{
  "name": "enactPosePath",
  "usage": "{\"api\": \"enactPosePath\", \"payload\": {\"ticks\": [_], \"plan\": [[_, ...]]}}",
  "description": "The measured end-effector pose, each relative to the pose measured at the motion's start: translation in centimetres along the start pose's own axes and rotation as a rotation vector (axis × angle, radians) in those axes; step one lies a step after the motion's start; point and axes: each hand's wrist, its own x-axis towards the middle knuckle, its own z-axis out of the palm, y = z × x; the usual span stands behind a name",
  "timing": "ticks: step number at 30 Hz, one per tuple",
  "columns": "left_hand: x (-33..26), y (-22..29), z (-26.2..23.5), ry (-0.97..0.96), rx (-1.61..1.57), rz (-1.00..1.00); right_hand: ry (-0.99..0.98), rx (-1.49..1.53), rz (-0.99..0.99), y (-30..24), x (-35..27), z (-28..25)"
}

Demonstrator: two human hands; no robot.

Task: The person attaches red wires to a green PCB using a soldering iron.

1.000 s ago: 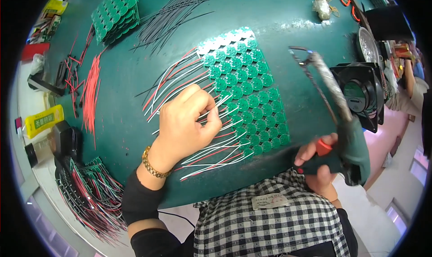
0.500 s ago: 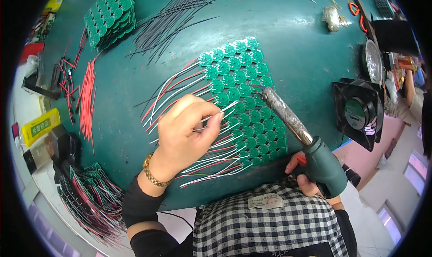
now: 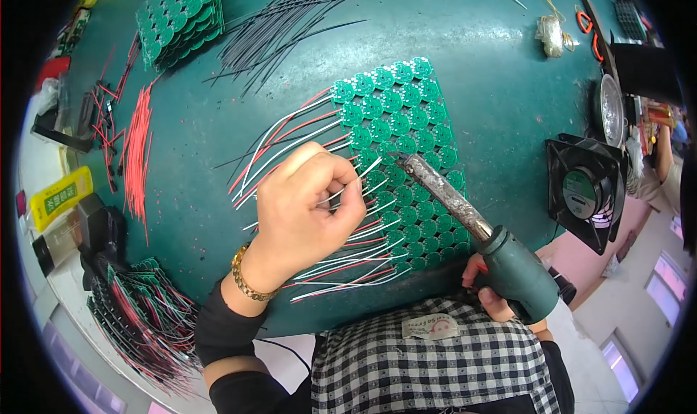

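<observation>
A panel of round green circuit boards (image 3: 398,124) lies on the table, with red and white wires (image 3: 341,263) fanning out from its left edge. My left hand (image 3: 305,203) is over that edge, thumb and fingers pinched on a white wire (image 3: 372,167) whose end pokes out over the panel. A soldering iron (image 3: 446,195) with a dark green handle is gripped in my right hand (image 3: 496,305), partly hidden behind the handle. Its dark tip is over the panel, close to the white wire's end; whether they touch I cannot tell.
Black wires (image 3: 287,26) lie beyond the panel, beside a stack of green panels (image 3: 180,18). Loose red wires (image 3: 138,153) are at left, near a heap of wired boards (image 3: 149,312). On the right stand a black fan (image 3: 587,193), a metal bowl (image 3: 611,111) and orange-handled scissors (image 3: 584,22).
The soldering iron's tip has moved left and slightly nearer me, closer to the white wire's end. My left hand keeps its pinch. The whole table view has shifted a little.
</observation>
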Motion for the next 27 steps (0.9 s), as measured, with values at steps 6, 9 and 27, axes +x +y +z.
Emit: {"api": "enactPosePath", "payload": {"ticks": [6, 9, 27], "plan": [[0.0, 0.0, -0.1, -0.008, 0.030, 0.010, -0.031, -0.096, -0.040, -0.7, 0.6, -0.2], [-0.1, 0.0, -0.1, -0.003, 0.053, 0.016, -0.016, -0.077, -0.044, -0.2, 0.5, 0.0], [0.1, -0.1, 0.2, 0.011, 0.066, 0.024, 0.143, 0.236, 0.220, -2.8, -0.1, 0.8]]}}
